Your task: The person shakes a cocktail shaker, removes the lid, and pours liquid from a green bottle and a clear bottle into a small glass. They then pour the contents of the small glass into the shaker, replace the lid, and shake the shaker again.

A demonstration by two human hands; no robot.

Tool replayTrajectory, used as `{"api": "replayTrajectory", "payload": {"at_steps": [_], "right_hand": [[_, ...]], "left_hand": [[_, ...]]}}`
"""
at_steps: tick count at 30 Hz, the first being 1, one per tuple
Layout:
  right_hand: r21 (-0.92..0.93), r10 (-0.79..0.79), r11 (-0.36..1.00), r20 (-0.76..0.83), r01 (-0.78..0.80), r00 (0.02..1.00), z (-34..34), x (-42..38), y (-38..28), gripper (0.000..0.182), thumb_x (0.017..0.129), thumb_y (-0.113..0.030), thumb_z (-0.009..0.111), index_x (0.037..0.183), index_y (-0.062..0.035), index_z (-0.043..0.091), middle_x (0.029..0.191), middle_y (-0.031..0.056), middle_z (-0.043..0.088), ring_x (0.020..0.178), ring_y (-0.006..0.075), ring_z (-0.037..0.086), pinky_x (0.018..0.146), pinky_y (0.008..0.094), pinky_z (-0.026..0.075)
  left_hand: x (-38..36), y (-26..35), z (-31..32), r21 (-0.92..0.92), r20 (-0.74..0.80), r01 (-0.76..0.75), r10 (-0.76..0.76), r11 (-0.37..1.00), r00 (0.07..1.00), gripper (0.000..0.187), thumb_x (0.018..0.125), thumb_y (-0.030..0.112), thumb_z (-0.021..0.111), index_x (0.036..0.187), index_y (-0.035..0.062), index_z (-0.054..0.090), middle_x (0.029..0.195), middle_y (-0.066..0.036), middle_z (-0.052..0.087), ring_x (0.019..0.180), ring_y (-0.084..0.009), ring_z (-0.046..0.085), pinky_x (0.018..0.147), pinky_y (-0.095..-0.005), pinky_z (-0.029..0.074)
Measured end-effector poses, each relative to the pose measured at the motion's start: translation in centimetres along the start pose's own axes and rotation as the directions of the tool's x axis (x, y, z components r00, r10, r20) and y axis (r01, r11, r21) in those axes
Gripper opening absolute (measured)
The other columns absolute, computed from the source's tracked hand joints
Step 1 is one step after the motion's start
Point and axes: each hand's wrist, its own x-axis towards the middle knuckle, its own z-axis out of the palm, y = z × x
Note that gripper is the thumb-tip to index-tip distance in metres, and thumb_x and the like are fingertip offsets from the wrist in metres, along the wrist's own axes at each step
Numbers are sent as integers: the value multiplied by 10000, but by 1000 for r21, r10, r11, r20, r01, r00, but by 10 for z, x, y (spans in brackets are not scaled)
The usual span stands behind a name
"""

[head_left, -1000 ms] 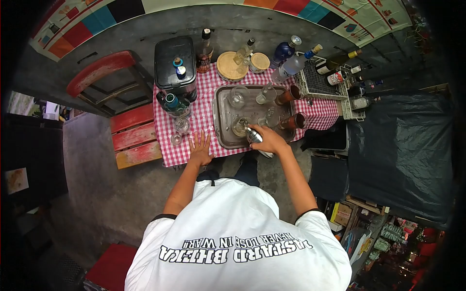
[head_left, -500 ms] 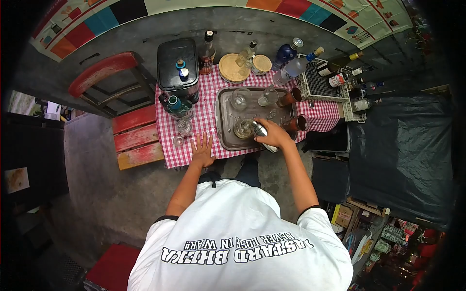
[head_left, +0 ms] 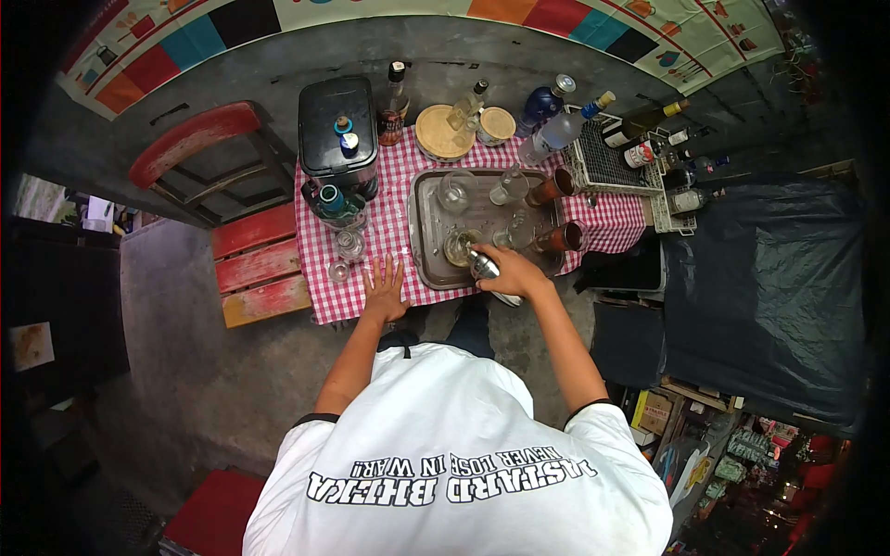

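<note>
My right hand (head_left: pixel 517 276) is wrapped round a shiny metal cocktail shaker (head_left: pixel 483 265). The shaker is tilted, with one end close to a glass (head_left: pixel 461 246) that has pale contents at the near side of the brown tray (head_left: pixel 420 222). Whether liquid is flowing cannot be made out. Flat on the checked tablecloth (head_left: pixel 357 295), left of the tray, rests my left hand (head_left: pixel 384 293) with its fingers spread. A small glass (head_left: pixel 338 271) and a clear glass vessel (head_left: pixel 350 245) stand just beyond it.
More clear glasses (head_left: pixel 454 192) and two brown cups (head_left: pixel 559 237) share the tray. Several bottles (head_left: pixel 394 107) line the back near a black bin (head_left: pixel 336 125). A wire rack (head_left: pixel 607 148) holds bottles at right. A red chair (head_left: pixel 260 243) stands to the left.
My right hand has shifted a little left with the shaker, turning it towards the glass. Another clear glass on the tray behind it now shows more plainly. My left hand stays put.
</note>
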Motion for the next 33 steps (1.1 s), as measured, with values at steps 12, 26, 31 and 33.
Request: {"api": "replayTrajectory", "payload": {"at_steps": [12, 26, 31, 33], "right_hand": [[-59, 76, 995, 0, -76, 997, -16, 22, 11, 812, 698, -378, 767, 1434, -203, 470, 1253, 239, 600, 1162, 415, 579, 990, 455, 470], [-107, 34, 994, 31, -30, 999, -10, 10, 11, 821, 700, -384, 758, 1446, -216, 460, 1255, 271, 586, 1157, 428, 580, 998, 449, 473], [-156, 3, 988, 36, 3, 999, -17, 18, 3, 818, 699, -387, 763, 1443, -226, 465, 1218, 279, 597, 1119, 430, 598, 977, 454, 483], [-174, -14, 984, 49, 23, 999, -21, 23, 0, 802, 698, -391, 768, 1430, -228, 483, 1215, 279, 598, 1110, 432, 603, 975, 454, 485]], "left_hand": [[-1, -2, 5, -22, -57, -22, 21, 1000, 998, 1049, 846, 539, 646, 1594, 164, 13, 1642, -147, -156, 1488, -412, -186, 1168, -617, -53], [-3, 2, -3, -10, -19, -4, 4, 1000, 1000, 1071, 841, 532, 658, 1593, 173, -14, 1638, -150, -171, 1485, -421, -191, 1166, -626, -33], [-1, 0, 0, -10, -21, -3, 3, 1000, 1000, 1070, 841, 535, 657, 1594, 176, -15, 1638, -145, -178, 1487, -413, -190, 1169, -620, -30], [-1, 0, -1, -5, -15, 1, -1, 1000, 1000, 1069, 843, 539, 654, 1593, 177, -16, 1637, -146, -179, 1487, -413, -192, 1168, -619, -35]]}}
